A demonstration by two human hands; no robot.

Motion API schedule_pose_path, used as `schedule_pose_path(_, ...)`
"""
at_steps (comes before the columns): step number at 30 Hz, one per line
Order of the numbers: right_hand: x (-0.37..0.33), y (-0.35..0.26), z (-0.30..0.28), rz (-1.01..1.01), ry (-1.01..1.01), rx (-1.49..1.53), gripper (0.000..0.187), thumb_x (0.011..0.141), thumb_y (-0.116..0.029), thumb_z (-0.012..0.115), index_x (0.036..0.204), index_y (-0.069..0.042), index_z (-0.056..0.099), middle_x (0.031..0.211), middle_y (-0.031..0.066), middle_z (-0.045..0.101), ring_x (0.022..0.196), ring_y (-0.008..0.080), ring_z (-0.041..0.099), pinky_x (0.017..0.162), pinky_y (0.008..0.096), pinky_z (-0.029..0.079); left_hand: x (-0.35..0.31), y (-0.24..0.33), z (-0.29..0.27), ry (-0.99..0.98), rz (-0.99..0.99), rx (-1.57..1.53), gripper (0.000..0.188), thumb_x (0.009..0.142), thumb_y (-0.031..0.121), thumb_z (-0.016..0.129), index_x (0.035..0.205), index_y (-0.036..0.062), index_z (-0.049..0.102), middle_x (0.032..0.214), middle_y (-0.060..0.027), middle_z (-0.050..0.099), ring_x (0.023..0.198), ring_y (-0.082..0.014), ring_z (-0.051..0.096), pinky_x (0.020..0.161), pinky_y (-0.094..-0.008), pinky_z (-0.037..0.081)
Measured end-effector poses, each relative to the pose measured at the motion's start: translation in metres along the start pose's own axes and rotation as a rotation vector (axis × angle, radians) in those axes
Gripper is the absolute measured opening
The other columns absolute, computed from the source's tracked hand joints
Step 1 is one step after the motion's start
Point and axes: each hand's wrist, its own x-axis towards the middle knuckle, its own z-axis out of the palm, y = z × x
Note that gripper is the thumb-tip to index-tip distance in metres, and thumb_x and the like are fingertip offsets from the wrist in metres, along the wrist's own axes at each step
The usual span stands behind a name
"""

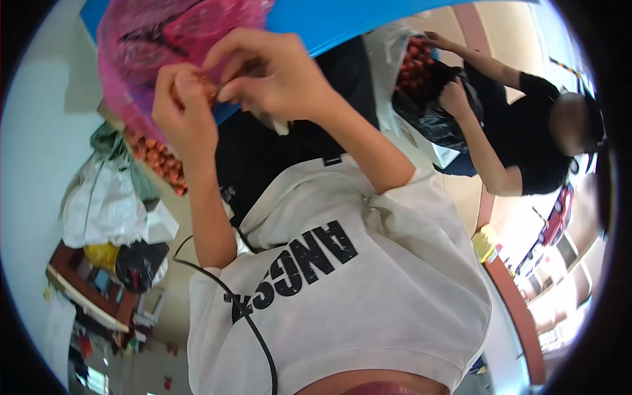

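My left hand (187, 108) is closed round a small orange-brown bulb (209, 87) that looks like a shallot; the fingers cover most of it. Right up against it, my right hand (273, 76) is bent in a pinch with its thumb and fingertips at the bulb. A pale, narrow object (280, 126) shows below the right palm, too blurred to name. Just beyond both hands lies a crumpled pink plastic bag (125, 82) on a blue tabletop (342, 23). Many similar orange-brown bulbs (161, 164) lie in a heap left of my left forearm.
At the right, a person in black (533, 141) has both hands at a black plastic bag (438, 125) with dark red bulbs (415, 66). White sacks (105, 204) and a dark bag (140, 263) stand at the left. A black cable (253, 329) runs down over my shirt.
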Motion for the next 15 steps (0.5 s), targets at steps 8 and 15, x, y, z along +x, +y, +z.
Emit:
schedule_pose_path(8, -0.023, -0.006, -0.023, -0.249, 0.028, -0.390, 0.041, 0.069, -0.003, 0.076, 0.109, -0.003, 0.065, 0.086, 0.0065, 0.069, 0.065, 0.0150, 0.059, 0.061, 0.0255, 0.049, -0.009, 0.015, 0.027, -0.067, 0.212, 0.013, 0.034, 0.098, 0.027, 0.037, 0.113, 0.0035, 0.055, 0.079, -0.0052, 0.062, 0.066, -0.0110, 0.048, 0.063, -0.0228, 0.038)
schedule_pose_path(15, -0.082, -0.017, -0.053, -0.030, 0.124, -0.418, 0.047, 0.072, -0.009, 0.078, 0.115, -0.003, 0.063, 0.096, 0.0065, 0.069, 0.073, 0.0144, 0.058, 0.070, 0.0240, 0.049, -0.020, 0.019, 0.006, -0.244, 0.100, -0.115, 0.033, 0.099, 0.025, 0.037, 0.118, 0.0032, 0.054, 0.075, -0.0042, 0.061, 0.064, -0.0122, 0.049, 0.063, -0.0235, 0.041)
